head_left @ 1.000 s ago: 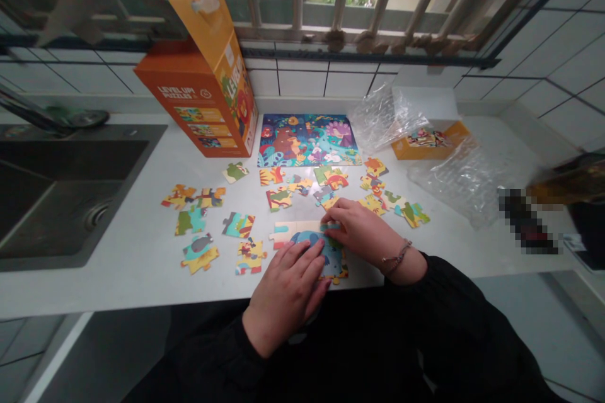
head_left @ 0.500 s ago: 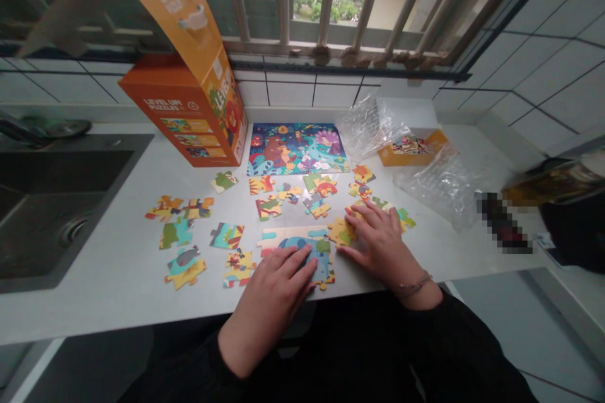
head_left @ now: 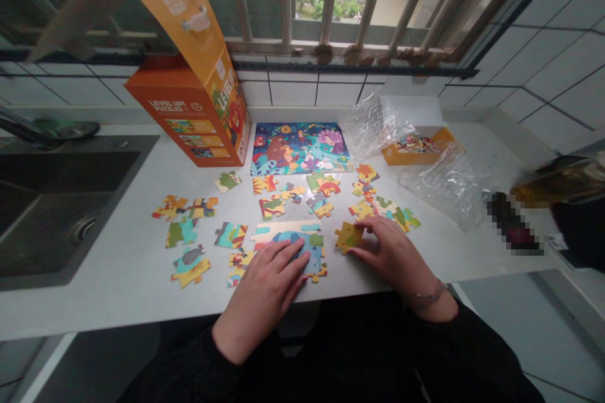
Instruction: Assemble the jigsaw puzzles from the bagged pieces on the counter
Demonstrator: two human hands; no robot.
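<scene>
My left hand (head_left: 274,277) lies with its fingers stretched over a joined puzzle section (head_left: 314,255) that shows a blue animal, hiding part of it. Between the thumb and fingers of my right hand (head_left: 390,249) is a yellow-green puzzle piece (head_left: 348,237), a short gap to the right of that section. Left of my left hand lie loose pieces, among them a turquoise striped puzzle piece (head_left: 231,235) and a puzzle piece with small figures (head_left: 240,261). Beyond my right hand sits a yellow puzzle piece (head_left: 363,209).
A dark animal picture sheet (head_left: 302,148) lies at the back, beside an upright orange puzzle box (head_left: 189,116). Crumpled clear plastic (head_left: 447,186) and an open orange tray box (head_left: 392,154) are at the right. A sink (head_left: 70,201) borders the counter at left.
My right hand has closed on the yellow-green piece and shifted it slightly right, away from the joined section. My left hand stays on that section, which has moved slightly left.
</scene>
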